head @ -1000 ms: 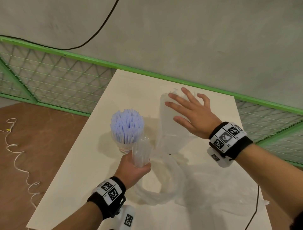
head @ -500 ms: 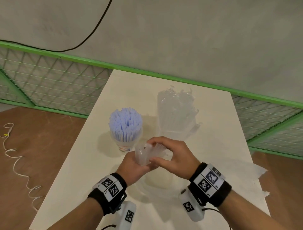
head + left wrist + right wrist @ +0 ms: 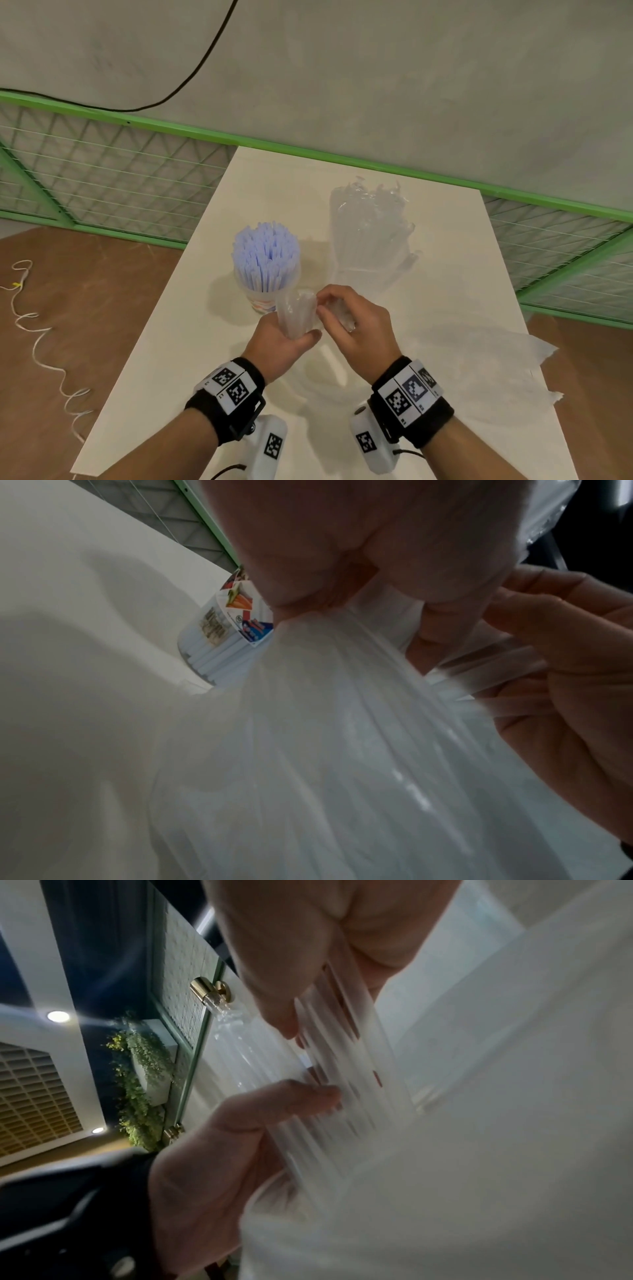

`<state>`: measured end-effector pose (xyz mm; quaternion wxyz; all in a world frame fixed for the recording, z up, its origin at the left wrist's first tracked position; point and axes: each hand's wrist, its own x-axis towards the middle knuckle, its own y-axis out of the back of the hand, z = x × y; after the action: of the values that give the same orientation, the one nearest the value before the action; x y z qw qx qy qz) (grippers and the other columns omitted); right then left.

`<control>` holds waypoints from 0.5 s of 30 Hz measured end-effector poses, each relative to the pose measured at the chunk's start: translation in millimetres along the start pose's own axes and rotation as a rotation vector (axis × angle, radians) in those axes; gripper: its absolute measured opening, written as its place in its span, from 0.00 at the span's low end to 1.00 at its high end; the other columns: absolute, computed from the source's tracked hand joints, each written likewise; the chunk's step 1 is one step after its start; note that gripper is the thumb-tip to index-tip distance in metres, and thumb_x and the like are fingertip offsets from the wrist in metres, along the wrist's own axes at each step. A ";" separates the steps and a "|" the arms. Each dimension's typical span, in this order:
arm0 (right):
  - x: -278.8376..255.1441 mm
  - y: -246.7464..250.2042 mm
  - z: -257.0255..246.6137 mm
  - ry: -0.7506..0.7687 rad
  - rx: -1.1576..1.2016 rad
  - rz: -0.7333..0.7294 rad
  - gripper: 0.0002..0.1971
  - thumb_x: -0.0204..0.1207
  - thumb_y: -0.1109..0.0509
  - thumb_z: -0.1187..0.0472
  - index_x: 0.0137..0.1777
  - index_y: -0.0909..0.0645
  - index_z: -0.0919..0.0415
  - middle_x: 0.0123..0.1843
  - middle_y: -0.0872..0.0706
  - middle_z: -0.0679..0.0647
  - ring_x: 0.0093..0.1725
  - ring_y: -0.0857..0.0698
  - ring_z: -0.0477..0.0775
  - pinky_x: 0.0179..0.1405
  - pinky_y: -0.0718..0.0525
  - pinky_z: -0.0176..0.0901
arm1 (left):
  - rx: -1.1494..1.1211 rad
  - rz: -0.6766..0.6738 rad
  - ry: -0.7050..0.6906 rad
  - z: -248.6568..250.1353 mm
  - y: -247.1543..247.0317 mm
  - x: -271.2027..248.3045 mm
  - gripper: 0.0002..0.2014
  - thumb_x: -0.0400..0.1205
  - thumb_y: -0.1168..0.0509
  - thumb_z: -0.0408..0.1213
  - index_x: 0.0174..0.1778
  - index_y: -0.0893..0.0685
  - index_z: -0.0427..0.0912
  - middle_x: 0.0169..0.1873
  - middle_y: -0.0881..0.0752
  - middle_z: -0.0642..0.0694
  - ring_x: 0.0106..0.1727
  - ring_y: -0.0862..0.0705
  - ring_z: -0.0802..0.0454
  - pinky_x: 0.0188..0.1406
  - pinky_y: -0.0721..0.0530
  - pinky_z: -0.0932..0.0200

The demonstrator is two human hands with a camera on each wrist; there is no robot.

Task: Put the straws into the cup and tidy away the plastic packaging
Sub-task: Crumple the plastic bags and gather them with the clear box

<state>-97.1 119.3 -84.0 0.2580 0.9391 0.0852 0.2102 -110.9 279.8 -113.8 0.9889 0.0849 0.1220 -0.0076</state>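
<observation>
White matte table (image 3: 178, 342): clear crinkled wrappers pile (image 3: 370, 236) at the back, cup (image 3: 265, 301) left, packed with pale-blue straws (image 3: 265, 250). Left hand (image 3: 277, 346) grips bunched plastic packaging (image 3: 298, 315); right hand (image 3: 356, 329) pinches its film.

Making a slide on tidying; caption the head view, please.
Both hands, left hand and right hand, gather clear plastic packaging beside the straw-filled cup.

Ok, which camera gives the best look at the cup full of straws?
The head view: the cup shows with the straws fanned out of its top. The left wrist view catches only its labelled side past the left hand. The right wrist view misses it.
</observation>
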 end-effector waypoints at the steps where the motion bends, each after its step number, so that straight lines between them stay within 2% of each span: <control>1: 0.3 -0.2 0.8 0.041 -0.040 0.011 0.07 0.78 0.26 0.68 0.52 0.15 0.58 0.46 0.11 0.42 0.46 0.14 0.39 0.48 0.19 0.29 | 0.006 0.009 0.003 0.4 -1.0 -0.3 0.15 0.67 0.26 0.43 0.48 0.12 0.43 0.44 0.09 0.38 0.47 0.11 0.43 0.47 0.14 0.46; 2: 0.9 0.5 1.8 0.073 -0.079 0.022 0.06 0.77 0.26 0.69 0.51 0.14 0.60 0.45 0.11 0.44 0.46 0.14 0.39 0.48 0.19 0.29 | 0.000 0.017 0.000 0.1 -1.4 0.0 0.12 0.68 0.26 0.41 0.47 0.11 0.47 0.43 0.08 0.42 0.46 0.11 0.47 0.45 0.14 0.50; 3: 2.0 2.5 2.2 0.092 -0.117 0.034 0.06 0.77 0.26 0.70 0.51 0.14 0.61 0.45 0.10 0.46 0.46 0.13 0.40 0.48 0.18 0.30 | -0.014 0.014 -0.009 1.3 -1.8 -0.6 0.11 0.70 0.25 0.37 0.47 0.11 0.52 0.44 0.07 0.49 0.47 0.11 0.55 0.44 0.14 0.59; 4: 3.7 6.0 2.6 0.108 -0.159 0.051 0.06 0.76 0.26 0.71 0.50 0.14 0.62 0.44 0.10 0.47 0.46 0.13 0.40 0.48 0.18 0.30 | -0.023 -0.004 -0.025 2.7 -1.7 -1.7 0.14 0.73 0.26 0.32 0.48 0.11 0.56 0.46 0.07 0.56 0.49 0.11 0.62 0.48 0.17 0.68; 6: 8.0 16.6 2.6 0.139 -0.250 0.073 0.06 0.74 0.24 0.71 0.49 0.13 0.62 0.44 0.10 0.48 0.45 0.14 0.41 0.48 0.19 0.26 | -0.019 -0.033 -0.046 4.9 0.2 -2.4 0.17 0.76 0.29 0.25 0.50 0.10 0.55 0.49 0.08 0.62 0.54 0.13 0.68 0.52 0.20 0.76; 9: 15.3 33.8 4.6 0.162 -0.342 0.023 0.07 0.73 0.23 0.70 0.49 0.13 0.61 0.44 0.09 0.48 0.44 0.13 0.42 0.47 0.20 0.25 | -0.015 -0.034 -0.051 4.8 2.6 -3.0 0.17 0.77 0.31 0.24 0.52 0.09 0.51 0.51 0.09 0.62 0.57 0.14 0.67 0.56 0.21 0.73; 13: 12.0 36.6 13.7 0.140 -0.345 -0.073 0.05 0.74 0.24 0.66 0.48 0.13 0.57 0.43 0.10 0.45 0.43 0.13 0.42 0.44 0.17 0.36 | -0.039 -0.034 -0.042 1.9 1.2 -3.5 0.16 0.77 0.32 0.24 0.52 0.10 0.50 0.51 0.08 0.59 0.58 0.13 0.66 0.60 0.21 0.66; 15: 8.5 34.8 17.5 0.109 -0.319 -0.094 0.04 0.75 0.23 0.60 0.48 0.14 0.56 0.42 0.10 0.44 0.42 0.13 0.42 0.43 0.17 0.37 | -0.048 -0.028 -0.046 0.8 0.6 -3.0 0.16 0.77 0.31 0.24 0.51 0.10 0.50 0.50 0.08 0.59 0.57 0.13 0.65 0.59 0.21 0.65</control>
<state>-80.0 84.1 -76.6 0.4083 0.8685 0.1083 0.2594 -113.6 280.2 -112.2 0.9929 0.0594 0.1007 -0.0207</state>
